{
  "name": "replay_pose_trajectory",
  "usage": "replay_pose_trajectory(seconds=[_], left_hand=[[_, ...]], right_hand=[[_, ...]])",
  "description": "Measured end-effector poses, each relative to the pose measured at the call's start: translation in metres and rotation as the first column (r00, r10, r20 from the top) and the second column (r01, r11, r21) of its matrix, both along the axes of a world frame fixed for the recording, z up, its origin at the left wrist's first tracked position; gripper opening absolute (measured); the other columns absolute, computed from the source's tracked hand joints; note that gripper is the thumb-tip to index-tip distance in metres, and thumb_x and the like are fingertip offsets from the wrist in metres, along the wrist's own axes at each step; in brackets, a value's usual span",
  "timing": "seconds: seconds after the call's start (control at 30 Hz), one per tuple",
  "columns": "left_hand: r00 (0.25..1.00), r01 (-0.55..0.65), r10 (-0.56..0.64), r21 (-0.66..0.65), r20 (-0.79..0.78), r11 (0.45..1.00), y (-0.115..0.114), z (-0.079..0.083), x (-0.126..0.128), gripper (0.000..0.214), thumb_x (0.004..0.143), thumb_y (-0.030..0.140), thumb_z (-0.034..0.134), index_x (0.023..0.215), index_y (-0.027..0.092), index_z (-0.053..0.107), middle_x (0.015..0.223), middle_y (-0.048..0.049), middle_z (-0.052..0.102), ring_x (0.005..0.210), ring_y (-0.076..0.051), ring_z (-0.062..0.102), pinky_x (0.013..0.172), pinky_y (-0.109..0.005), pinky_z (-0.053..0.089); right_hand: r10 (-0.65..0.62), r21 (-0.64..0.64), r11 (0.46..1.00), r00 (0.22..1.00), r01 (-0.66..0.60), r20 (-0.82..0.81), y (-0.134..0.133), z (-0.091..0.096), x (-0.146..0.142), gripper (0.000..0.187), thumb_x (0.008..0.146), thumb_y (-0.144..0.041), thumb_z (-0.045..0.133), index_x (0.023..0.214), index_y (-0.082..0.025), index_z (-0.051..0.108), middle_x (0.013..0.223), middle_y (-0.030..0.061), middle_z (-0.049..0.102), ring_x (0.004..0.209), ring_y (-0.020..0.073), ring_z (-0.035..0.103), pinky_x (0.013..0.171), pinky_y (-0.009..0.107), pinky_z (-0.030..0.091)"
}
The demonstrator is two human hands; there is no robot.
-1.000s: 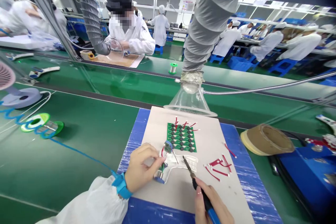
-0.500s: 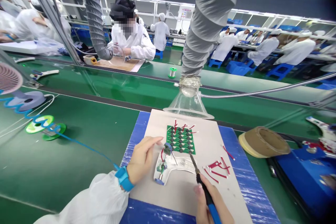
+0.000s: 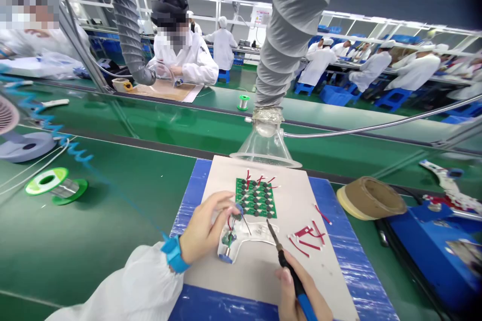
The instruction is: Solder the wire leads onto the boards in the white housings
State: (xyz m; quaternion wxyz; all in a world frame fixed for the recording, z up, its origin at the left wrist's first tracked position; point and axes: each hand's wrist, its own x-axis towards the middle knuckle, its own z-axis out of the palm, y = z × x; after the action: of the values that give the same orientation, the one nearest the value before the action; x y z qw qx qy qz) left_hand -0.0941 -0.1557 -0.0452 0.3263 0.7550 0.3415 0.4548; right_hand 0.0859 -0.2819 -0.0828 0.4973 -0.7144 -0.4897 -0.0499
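Green table [image 3: 113, 170]: hand soldering position

Workers in white gowns [image 3: 376, 67] fill the room beyond, and a co-worker [image 3: 184, 55] sits across the table. Above the work, a grey duct [image 3: 286, 45] ends in a clear funnel [image 3: 265, 148] at the far edge of a white sheet [image 3: 256, 273], which lies on a blue mat [image 3: 188, 220].

Work position: a small board [image 3: 236, 216] sits on a clear plastic shell [image 3: 241, 243], with red leads [image 3: 229, 223] at its side. Both lie near the middle of the sheet, just below a green panel [image 3: 256, 198] of black components.

Left hand [image 3: 203, 225]: fingers [image 3: 226, 200] curled, tips at the board; whether they grip it cannot be told.

Right hand [image 3: 291, 288]: fingers closed on the blue handle [image 3: 301, 296] of a soldering iron [image 3: 280, 251], held pen-style, its tip just beside the shell, not touching.

Good practice: steady the board with the free hand, and keep the hot tip off the plastic and the fingers.
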Motion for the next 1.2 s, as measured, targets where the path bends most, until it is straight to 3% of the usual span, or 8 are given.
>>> replay_pose_trajectory(seconds=[0.1,0.2,0.37,0.57,1.0,1.2], left_hand=[[1.000,0.008,-0.008,0.122,-0.002,0.993,-0.017,-0.003,-0.014,0.014,0.092,0.010,0.050,0.095,0.020,0.058,0.077,-0.0030,0.067,0.075,-0.015,0.063,0.070,-0.028,0.051],[0.995,0.064,-0.044,0.213,-0.093,0.975,-0.024,-0.008,-0.022,0.015,0.088,0.008,0.055,0.079,0.019,0.058,0.069,-0.0026,0.063,0.073,-0.016,0.058,0.069,-0.029,0.048],[0.973,0.047,0.012,0.249,-0.230,0.967,-0.019,-0.017,-0.005,0.013,0.090,0.011,0.056,0.079,0.018,0.058,0.071,-0.0028,0.062,0.075,-0.017,0.052,0.072,-0.031,0.044],[0.963,-0.036,0.101,0.252,-0.250,0.967,-0.010,-0.024,0.016,0.018,0.091,0.014,0.055,0.073,0.017,0.054,0.067,-0.0014,0.056,0.074,-0.017,0.049,0.071,-0.031,0.041],[0.970,-0.016,0.071,0.233,-0.231,0.972,-0.007,-0.029,0.018,0.018,0.090,0.014,0.056,0.073,0.017,0.053,0.067,-0.0012,0.056,0.073,-0.016,0.046,0.071,-0.030,0.039],[0.972,-0.011,0.063,0.225,-0.226,0.974,-0.008,-0.033,0.017,0.017,0.091,0.015,0.055,0.074,0.017,0.055,0.070,-0.0019,0.057,0.074,-0.017,0.046,0.073,-0.031,0.039]], right_hand=[[-0.007,0.001,1.000,0.999,0.007,-0.044,-0.001,-0.001,0.001,0.031,0.093,-0.044,0.053,0.094,-0.019,0.071,0.079,0.0049,0.073,0.079,0.0181,0.071,0.081,0.026,0.052],[0.003,-0.004,1.000,0.997,-0.003,-0.071,-0.003,-0.002,0.001,0.030,0.092,-0.044,0.055,0.094,-0.019,0.072,0.079,0.0051,0.073,0.080,0.0190,0.071,0.082,0.028,0.052],[-0.016,-0.039,0.999,0.994,0.011,-0.107,-0.004,0.001,0.000,0.030,0.092,-0.045,0.055,0.094,-0.019,0.071,0.079,0.0042,0.074,0.078,0.0184,0.072,0.079,0.026,0.052],[-0.007,-0.062,0.998,0.995,0.001,-0.099,-0.005,0.005,-0.001,0.032,0.094,-0.046,0.053,0.092,-0.020,0.071,0.082,0.0041,0.074,0.079,0.0168,0.071,0.081,0.026,0.052],[0.040,-0.130,0.991,0.998,-0.045,-0.041,-0.007,0.003,0.004,0.034,0.094,-0.047,0.053,0.092,-0.019,0.071,0.077,0.0044,0.073,0.076,0.0169,0.071,0.077,0.026,0.051],[0.030,-0.137,0.990,0.993,-0.046,-0.116,-0.009,-0.002,0.006,0.035,0.092,-0.051,0.054,0.094,-0.021,0.071,0.081,0.0040,0.073,0.080,0.0169,0.070,0.081,0.027,0.050]])
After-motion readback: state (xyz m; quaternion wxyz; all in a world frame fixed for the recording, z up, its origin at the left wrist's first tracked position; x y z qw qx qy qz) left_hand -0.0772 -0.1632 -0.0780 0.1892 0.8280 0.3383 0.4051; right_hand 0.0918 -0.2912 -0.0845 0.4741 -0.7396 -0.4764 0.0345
